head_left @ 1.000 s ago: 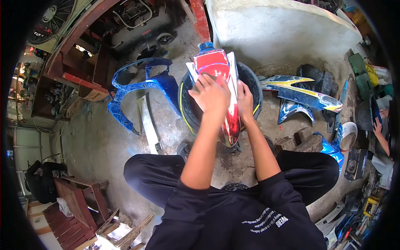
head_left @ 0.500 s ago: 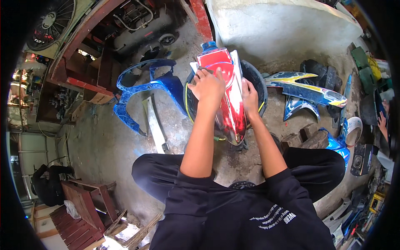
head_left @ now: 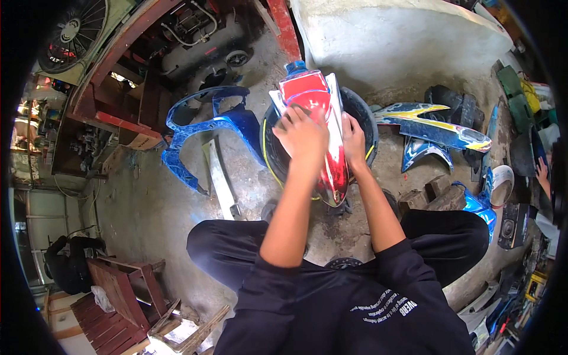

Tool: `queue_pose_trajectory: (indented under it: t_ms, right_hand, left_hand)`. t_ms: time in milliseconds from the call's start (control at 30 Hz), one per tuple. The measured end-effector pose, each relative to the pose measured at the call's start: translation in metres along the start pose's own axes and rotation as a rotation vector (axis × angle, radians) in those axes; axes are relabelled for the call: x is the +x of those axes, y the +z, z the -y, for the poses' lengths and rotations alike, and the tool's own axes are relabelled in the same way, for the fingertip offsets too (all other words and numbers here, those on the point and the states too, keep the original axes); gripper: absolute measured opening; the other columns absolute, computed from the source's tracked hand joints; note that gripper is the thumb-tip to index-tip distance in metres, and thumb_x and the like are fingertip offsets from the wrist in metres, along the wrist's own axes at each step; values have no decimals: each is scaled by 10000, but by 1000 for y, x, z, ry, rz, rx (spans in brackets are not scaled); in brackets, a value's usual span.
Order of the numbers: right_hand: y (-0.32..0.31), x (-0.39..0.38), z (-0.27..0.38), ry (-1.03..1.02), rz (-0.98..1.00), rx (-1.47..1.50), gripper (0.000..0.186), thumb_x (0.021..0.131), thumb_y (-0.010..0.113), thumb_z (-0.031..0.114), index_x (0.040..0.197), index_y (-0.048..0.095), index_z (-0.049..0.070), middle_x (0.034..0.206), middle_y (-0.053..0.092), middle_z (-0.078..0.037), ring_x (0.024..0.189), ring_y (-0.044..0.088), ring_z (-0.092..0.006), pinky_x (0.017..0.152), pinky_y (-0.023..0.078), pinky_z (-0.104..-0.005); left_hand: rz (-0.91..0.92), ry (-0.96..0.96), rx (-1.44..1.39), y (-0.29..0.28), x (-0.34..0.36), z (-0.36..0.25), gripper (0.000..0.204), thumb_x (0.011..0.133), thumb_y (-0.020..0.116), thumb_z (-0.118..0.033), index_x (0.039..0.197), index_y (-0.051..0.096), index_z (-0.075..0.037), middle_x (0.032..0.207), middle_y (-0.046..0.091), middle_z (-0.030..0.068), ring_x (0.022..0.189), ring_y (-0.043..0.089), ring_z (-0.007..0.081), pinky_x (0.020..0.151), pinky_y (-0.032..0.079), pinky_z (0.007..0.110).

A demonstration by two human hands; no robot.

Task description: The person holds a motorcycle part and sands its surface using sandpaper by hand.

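A red and white motorcycle body panel [head_left: 333, 171] with a blue far end lies lengthwise across a round black tub [head_left: 362, 109]. My left hand [head_left: 303, 135], slightly smeared by motion, presses down on the panel's upper left part. Under its bent fingers shows a thin dark grey piece [head_left: 292, 110], mostly hidden, which looks like a sheet or pad. On the panel's right edge, my right hand [head_left: 354, 142] is closed, holding the panel against the tub; its thumb side meets the white strip.
A blue panel frame [head_left: 222, 123] and a grey strip [head_left: 222, 180] lie left on the concrete floor. To the right are blue, white and yellow panels [head_left: 438, 125] and wooden blocks [head_left: 435, 192]. A white wall [head_left: 402, 41] stands ahead; another person's hand [head_left: 541, 168] shows far right.
My left hand has slid right and a little nearer along the panel, with the dark piece under its fingers. My right hand stays at the panel's right edge.
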State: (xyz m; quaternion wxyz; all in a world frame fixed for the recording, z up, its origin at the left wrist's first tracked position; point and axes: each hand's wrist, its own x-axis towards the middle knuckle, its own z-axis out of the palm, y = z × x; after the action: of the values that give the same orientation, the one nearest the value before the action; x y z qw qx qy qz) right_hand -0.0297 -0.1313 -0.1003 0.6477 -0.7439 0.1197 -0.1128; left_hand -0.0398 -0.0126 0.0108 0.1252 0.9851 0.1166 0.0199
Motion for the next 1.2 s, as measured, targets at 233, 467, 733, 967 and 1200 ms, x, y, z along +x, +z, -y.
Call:
queue_pose_trajectory:
  t_ms: [233,467,733,967,1200]
  right_hand:
    - [0,-4,6,-7,5,-12,501,1019,535,432,1270,634,10,1167,691,-242,1113,666,-340,950,490,-381]
    - [-9,-3,-3,12,-23,-8,490,1021,538,420,1268,633,7,1176,686,-245,1126,658,-344,964,485,-381]
    - [1,1,5,-40,-17,-22,504,1018,535,432,1265,637,5,1193,680,-249,1153,645,-363,981,477,-393]
    - [-6,2,3,2,-21,-26,516,1013,539,441,1265,635,1,1183,683,-250,1143,652,-348,976,477,-383]
    - [-2,2,-3,-17,-13,-21,527,1016,533,440,1269,628,-14,1202,679,-245,1158,645,-347,983,473,-380]
  left_hand:
    - [-50,17,-103,-6,4,5,710,1013,368,-507,1446,449,51,1510,444,217,1402,420,375,1114,292,649]
    - [-43,60,-35,6,-28,-12,703,1007,392,-488,1448,440,58,1501,447,238,1396,421,389,1112,275,659]
    - [-1,-40,-54,-7,19,1,688,1015,381,-475,1434,457,66,1535,417,235,1419,398,387,1121,275,644]
    - [-51,48,-78,-1,-9,-5,695,1010,392,-466,1451,430,69,1527,419,248,1415,404,383,1127,269,640]
    - [-103,25,5,9,-6,-5,679,1003,400,-462,1412,470,76,1471,484,240,1373,450,372,1102,297,631]
